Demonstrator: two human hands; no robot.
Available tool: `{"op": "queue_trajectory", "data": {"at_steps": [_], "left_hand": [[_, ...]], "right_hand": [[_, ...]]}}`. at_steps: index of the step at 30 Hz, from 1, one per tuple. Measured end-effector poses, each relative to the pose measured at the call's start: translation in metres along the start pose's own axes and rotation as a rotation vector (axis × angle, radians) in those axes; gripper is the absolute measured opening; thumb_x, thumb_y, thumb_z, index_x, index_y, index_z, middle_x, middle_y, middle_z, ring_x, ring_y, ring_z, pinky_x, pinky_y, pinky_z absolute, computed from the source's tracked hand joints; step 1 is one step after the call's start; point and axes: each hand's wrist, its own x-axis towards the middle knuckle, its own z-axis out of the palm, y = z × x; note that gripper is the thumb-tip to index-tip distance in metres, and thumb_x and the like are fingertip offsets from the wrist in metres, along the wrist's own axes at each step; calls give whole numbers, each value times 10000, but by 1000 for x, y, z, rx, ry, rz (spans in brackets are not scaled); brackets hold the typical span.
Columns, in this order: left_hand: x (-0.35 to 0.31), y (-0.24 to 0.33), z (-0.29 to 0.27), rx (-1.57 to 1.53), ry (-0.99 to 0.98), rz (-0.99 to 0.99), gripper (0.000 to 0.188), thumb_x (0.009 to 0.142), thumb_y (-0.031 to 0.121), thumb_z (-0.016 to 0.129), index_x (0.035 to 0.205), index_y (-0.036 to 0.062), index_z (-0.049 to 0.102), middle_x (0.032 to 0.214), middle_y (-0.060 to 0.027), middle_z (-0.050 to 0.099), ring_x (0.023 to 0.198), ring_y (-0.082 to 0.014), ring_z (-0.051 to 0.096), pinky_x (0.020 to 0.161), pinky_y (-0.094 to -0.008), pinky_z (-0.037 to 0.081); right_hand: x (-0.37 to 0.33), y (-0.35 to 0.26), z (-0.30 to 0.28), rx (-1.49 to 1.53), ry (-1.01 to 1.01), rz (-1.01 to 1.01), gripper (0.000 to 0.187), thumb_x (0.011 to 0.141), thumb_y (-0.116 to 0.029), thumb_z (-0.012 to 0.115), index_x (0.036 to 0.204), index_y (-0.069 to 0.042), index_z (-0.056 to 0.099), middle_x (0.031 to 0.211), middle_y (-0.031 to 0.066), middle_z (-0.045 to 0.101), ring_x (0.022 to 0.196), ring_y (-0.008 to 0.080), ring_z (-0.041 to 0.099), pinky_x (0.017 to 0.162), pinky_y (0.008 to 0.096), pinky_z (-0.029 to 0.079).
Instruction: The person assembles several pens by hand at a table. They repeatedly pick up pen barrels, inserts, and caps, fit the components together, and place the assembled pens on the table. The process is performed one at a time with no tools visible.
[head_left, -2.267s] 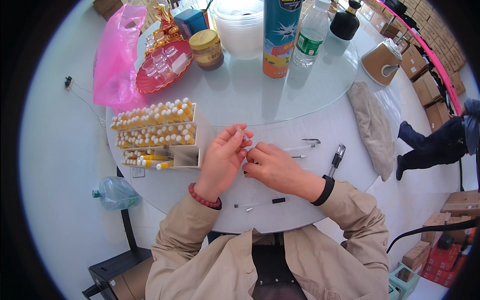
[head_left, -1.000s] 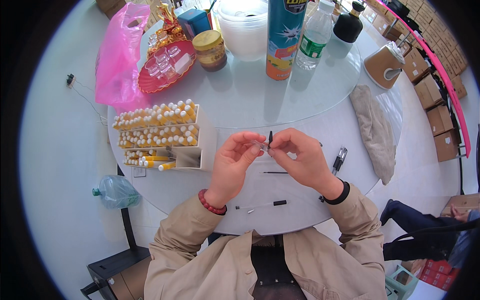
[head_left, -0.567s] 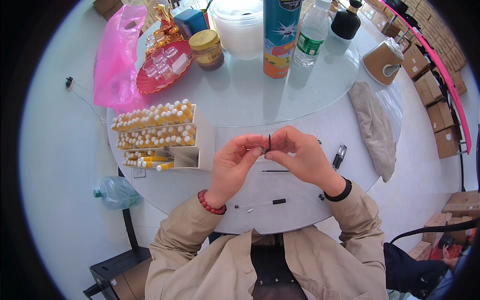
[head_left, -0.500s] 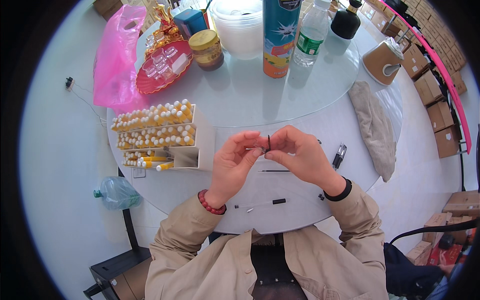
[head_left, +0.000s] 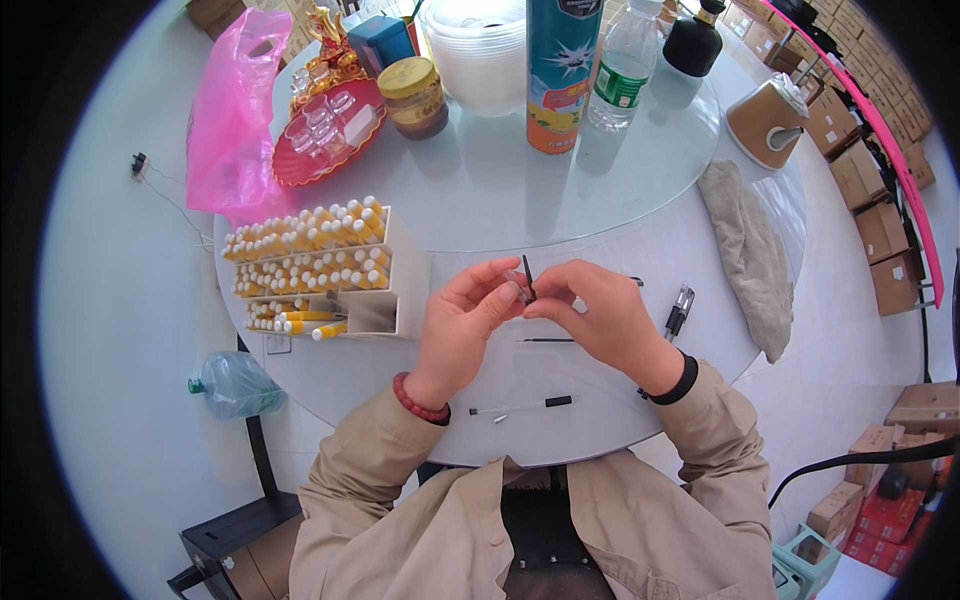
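Note:
Above the near part of the table, my two hands meet fingertip to fingertip. My left hand pinches a small clear plastic piece, perhaps part of a pen cap. Between the fingers of my right hand is a thin black clip-like strip, pointing upward; fingertips hide where it meets the clear piece. Below my hands lies a clear pen barrel with a black grip, a small silver pen tip beside it. A dark pen refill sits partly behind my right hand.
On the left stands a white rack of yellow, white-capped pens. Black pens and a grey cloth lie right. Farther back are a red tray, a jar, a spray can and a water bottle.
The black strip has shifted slightly left and tilts differently, while both hands keep their pinch. My right wrist has moved down a little. At the lower right, a person has gone and pale green crates show.

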Motion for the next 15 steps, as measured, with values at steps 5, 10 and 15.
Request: {"op": "queue_trajectory", "data": {"at_steps": [5,10,15], "left_hand": [[2,-1,-6,-117,-4,-64,268,972,76,594,1234,22,587,1096,-58,668,990,-133,646,877,-300,548],[3,-3,-8,-106,-19,-67,262,967,71,600,1225,27,590,1075,-54,671,964,-131,652,853,-295,559],[2,-3,-8,-71,-22,-45,238,950,58,623,1185,24,603,1044,-50,671,955,-133,651,845,-310,571]], "right_hand": [[0,3,6,-61,95,-131,193,796,-125,772,908,-64,627,835,68,646,697,236,630,596,326,511],[1,2,5,-103,89,-180,194,780,-116,776,915,-71,645,855,59,647,731,228,635,603,329,521],[1,3,6,-124,77,-233,204,770,-102,775,931,-67,655,864,59,651,757,227,640,619,330,534]]}}
